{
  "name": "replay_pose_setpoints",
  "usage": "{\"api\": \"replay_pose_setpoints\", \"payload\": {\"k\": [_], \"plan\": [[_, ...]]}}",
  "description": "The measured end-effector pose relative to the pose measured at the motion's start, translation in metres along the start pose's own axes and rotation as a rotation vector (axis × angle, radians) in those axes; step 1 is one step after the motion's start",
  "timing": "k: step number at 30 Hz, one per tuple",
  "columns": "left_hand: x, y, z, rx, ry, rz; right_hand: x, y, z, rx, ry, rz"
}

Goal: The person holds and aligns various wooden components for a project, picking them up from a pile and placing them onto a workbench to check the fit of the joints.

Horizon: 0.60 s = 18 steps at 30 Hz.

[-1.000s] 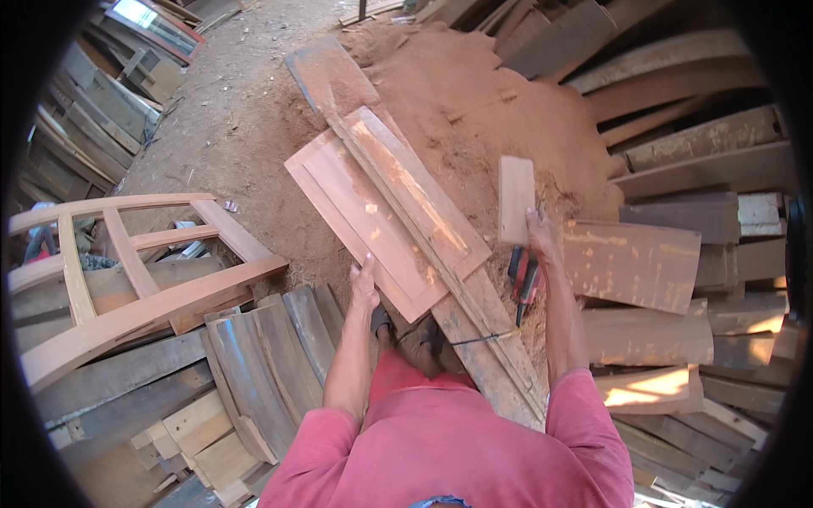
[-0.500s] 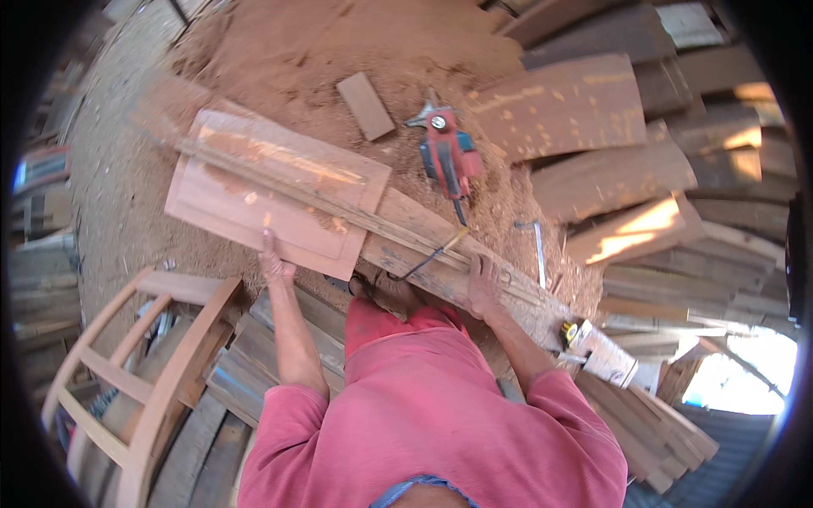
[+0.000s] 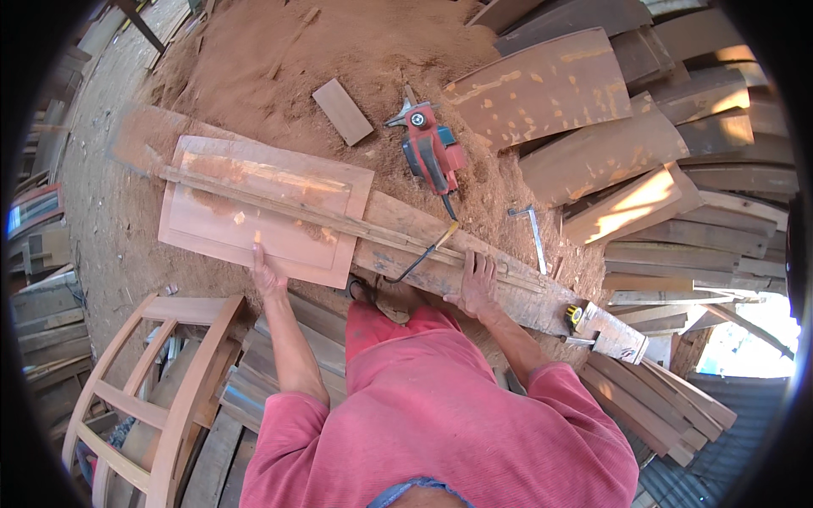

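Left hand (image 3: 269,278): gripping near edge of rectangular reddish-wood panel (image 3: 288,243), thumb atop, other fingers hidden. Right hand (image 3: 478,289): partly open, fingers resting across long thin wooden strips (image 3: 381,235). Strips cross panel, on long plank surface (image 3: 402,213). Beyond: red-and-black power tool (image 3: 434,154).

The panel (image 3: 275,239) is of pinkish brown colour, with pale orange streaks along its upper part and small light spots lower; the thin strips (image 3: 381,234) across it are of duller, yellowish brown; the power tool (image 3: 432,151) is red, with black and teal parts; the cable (image 3: 422,262) is black with one yellow piece; the tape measure (image 3: 575,316) is yellow and black; the wide board (image 3: 542,91) carries scattered orange patches on brown; the shirt (image 3: 440,406) is pinkish red, its collar (image 3: 398,489) blue.
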<state>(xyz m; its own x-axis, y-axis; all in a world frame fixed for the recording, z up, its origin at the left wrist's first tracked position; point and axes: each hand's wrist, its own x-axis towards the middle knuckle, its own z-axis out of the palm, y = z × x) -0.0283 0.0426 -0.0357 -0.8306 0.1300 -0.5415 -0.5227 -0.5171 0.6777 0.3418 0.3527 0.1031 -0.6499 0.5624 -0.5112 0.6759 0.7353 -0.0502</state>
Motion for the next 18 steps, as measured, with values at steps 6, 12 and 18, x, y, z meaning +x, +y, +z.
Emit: {"api": "replay_pose_setpoints", "payload": {"k": [6,12,18], "plan": [[0.006,0.004,-0.009,0.018,0.003,-0.024,-0.002,-0.002,0.006,-0.044,0.014,-0.017],[0.002,0.001,0.004,-0.016,-0.018,-0.059,-0.053,-0.027,0.077,0.076,0.124,0.108],[-0.012,0.014,-0.007,0.094,0.074,-0.001,-0.013,0.009,0.007,0.145,0.179,0.020]]}}
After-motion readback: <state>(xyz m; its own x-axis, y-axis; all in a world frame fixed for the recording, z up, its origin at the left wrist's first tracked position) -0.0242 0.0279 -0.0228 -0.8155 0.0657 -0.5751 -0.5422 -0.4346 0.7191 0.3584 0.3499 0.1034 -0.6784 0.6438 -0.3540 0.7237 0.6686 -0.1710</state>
